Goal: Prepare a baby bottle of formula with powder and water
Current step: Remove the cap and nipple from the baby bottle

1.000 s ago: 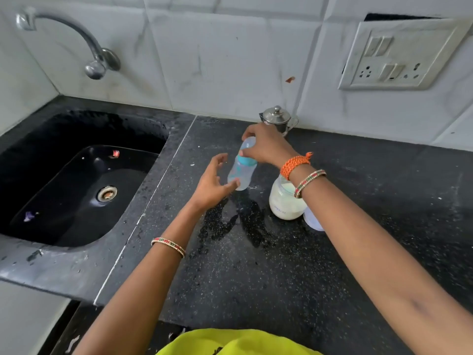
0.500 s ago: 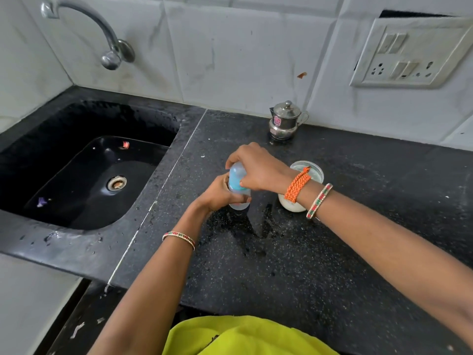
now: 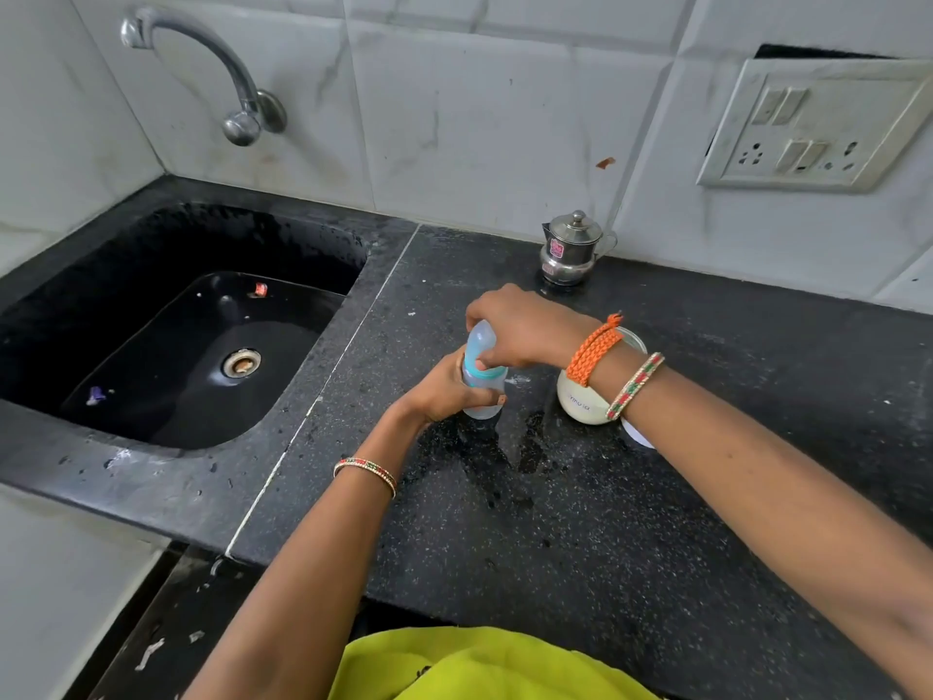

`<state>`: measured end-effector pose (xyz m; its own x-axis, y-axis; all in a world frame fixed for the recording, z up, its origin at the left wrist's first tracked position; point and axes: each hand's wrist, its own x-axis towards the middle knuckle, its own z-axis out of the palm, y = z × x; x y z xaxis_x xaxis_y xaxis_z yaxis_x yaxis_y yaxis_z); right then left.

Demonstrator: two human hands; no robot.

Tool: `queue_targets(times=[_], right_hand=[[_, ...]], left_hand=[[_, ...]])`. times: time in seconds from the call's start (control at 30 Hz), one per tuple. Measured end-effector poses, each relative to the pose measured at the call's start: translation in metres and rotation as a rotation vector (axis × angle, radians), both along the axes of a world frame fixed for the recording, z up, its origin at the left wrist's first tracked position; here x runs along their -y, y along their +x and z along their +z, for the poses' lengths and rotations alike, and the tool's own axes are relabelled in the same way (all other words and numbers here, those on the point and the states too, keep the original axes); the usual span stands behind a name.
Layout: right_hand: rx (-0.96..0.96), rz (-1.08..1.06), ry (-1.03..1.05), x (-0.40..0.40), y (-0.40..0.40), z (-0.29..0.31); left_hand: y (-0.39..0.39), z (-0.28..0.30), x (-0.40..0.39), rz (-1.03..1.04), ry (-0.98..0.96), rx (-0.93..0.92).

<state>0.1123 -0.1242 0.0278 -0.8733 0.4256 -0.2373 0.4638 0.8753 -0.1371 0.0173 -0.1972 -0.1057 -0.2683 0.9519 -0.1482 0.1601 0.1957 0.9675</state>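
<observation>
Bottle [image 3: 482, 368] now sits gripped by both hands over the dark surface [image 3: 580, 522], near its middle and just left of the jar of white powder [image 3: 580, 401]. A second ago only the right hand [image 3: 525, 333] held it, by the top, tilted and lifted, while the left hand [image 3: 444, 396] reached toward it with fingers spread. Since then the left hand has closed round the lower body of the bottle, and the right hand has settled over the blue collar and clear cap, fingers curled about them. The bottle now stands close to upright, its base at or just above the surface; contact cannot be told. That two-handed hold suggests the top is about to be twisted, though which way I cannot tell. The bottle looks clear inside, so powder and water seem not yet added.
</observation>
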Motion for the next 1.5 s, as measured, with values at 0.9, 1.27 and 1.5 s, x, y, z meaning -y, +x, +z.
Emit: queue_targets(times=[0.9, 1.27, 1.5], right_hand=[[-0.143, -0.333, -0.109, -0.046, -0.01, -0.047], [-0.294, -0.317, -0.213, 0.011, 0.014, -0.033], [-0.628, -0.53, -0.23, 0.025, 0.016, -0.075]], left_hand=[[-0.001, -0.01, 0.002, 0.002, 0.026, 0.044], [0.004, -0.013, 0.001, 0.054, 0.083, 0.049], [0.004, -0.011, 0.0, 0.006, 0.085, 0.038]])
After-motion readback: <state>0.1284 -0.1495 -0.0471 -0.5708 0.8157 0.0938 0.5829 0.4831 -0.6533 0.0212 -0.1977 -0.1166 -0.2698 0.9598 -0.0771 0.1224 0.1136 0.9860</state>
